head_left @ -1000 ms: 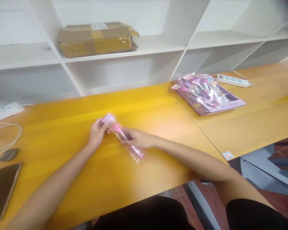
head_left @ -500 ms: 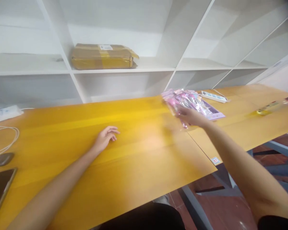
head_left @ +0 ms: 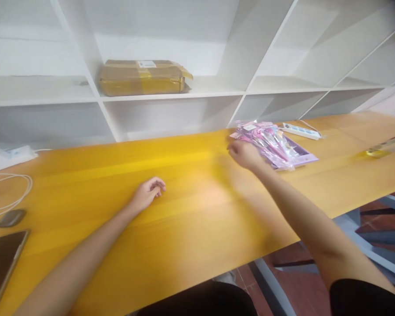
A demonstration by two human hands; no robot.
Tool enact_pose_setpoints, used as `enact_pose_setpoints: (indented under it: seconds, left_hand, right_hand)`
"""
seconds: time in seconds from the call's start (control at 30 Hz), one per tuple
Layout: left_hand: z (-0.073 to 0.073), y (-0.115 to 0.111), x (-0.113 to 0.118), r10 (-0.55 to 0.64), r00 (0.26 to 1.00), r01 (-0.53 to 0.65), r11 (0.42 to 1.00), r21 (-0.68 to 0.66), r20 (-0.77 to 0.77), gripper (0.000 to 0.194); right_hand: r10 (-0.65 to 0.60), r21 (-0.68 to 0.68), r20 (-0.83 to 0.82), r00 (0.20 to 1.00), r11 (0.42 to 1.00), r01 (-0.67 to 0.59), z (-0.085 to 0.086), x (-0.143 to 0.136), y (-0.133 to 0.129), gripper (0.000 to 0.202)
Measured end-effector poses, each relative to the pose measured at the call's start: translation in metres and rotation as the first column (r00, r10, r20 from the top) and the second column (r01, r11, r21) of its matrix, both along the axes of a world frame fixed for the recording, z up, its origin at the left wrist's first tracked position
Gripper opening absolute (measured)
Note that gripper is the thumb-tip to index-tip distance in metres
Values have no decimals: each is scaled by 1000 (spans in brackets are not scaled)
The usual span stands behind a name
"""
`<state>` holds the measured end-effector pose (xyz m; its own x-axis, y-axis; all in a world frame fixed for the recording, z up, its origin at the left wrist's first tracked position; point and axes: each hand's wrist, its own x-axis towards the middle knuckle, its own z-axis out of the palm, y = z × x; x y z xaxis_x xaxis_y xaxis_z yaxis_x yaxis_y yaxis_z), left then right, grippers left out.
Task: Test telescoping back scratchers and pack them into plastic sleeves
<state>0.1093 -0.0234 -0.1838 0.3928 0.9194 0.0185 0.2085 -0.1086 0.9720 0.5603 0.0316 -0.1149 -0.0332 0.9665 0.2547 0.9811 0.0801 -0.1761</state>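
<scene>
My left hand (head_left: pixel 150 192) rests over the yellow table (head_left: pixel 184 219), its fingers loosely bent and slightly apart, with nothing in it. My right hand (head_left: pixel 245 153) is closed at the left front edge of a heap of clear plastic packets (head_left: pixel 271 142) with pink and purple contents. Its fingers face away from me, so I cannot make out what is in them. The packets lie partly over a flat purple tray or box (head_left: pixel 303 153).
A taped cardboard parcel (head_left: pixel 145 79) lies on the white shelf behind. White power strips stand at left (head_left: pixel 11 156) and right (head_left: pixel 301 131). A phone (head_left: pixel 5 267), a dark oval object (head_left: pixel 11 218) and a white cable (head_left: pixel 28 188) lie at left; a yellow roll (head_left: pixel 377 152) lies far right.
My right hand has moved left across the front of the packets and closed more tightly. My left hand's fingers have curled a little more. The view has turned slightly left.
</scene>
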Motion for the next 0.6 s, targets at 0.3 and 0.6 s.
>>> enact_pose_setpoints:
  seconds: [0.3, 0.6]
  left_hand:
    - [4, -10, 5, -120, 891, 301, 877, 374, -437, 25]
    - [12, -15, 0, -138, 846, 363, 857, 367, -515, 32]
  right_hand:
    - [271, -27, -130, 954, 961, -277, -88, -96, -16, 19]
    - [340, 14, -212, 916, 938, -345, -92, -83, -18, 22]
